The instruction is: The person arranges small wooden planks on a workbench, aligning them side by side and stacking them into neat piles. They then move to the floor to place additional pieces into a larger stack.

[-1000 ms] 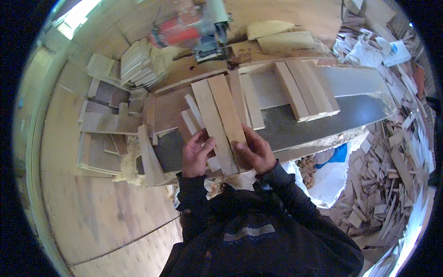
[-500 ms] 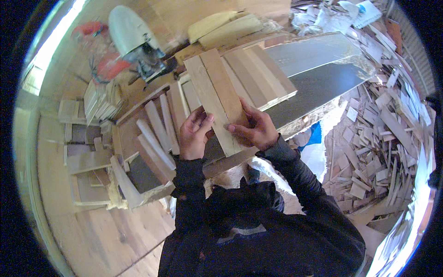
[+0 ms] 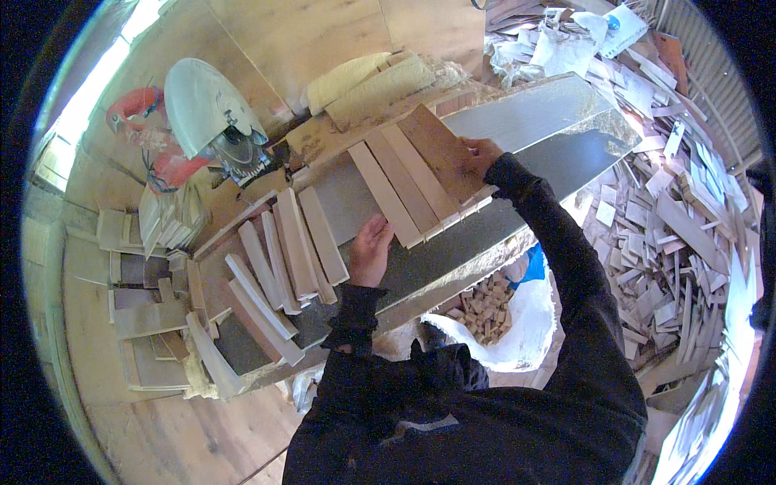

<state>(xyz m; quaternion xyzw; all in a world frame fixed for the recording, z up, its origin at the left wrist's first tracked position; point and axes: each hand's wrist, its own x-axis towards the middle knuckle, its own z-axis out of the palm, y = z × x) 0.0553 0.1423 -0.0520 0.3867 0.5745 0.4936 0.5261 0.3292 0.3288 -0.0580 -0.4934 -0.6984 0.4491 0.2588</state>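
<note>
Flat wooden boards [image 3: 408,174] lie side by side in a low stack on a dark-topped bench. The rightmost piece is a darker brown board [image 3: 442,153]. My left hand [image 3: 370,250] rests against the near end of the leftmost board, fingers stretched out and nothing gripped. At the right side of the stack, my right hand [image 3: 482,156] has its fingers bent over the edge of the brown board; part of its grip is hidden. Several loose wooden strips [image 3: 279,250] lie fanned out on the bench left of my left hand.
A circular saw [image 3: 214,121] with an exposed blade stands at the back left. Stacked wood pieces [image 3: 170,218] sit beyond the bench's left end. Below its front edge, a white sack [image 3: 529,323] holds small wood blocks [image 3: 485,311]. Offcuts [image 3: 679,234] pile up at the right.
The two boards I held up between both hands are down on the stack. My right hand has moved away to the stack's right edge; my left hand is at its left side.
</note>
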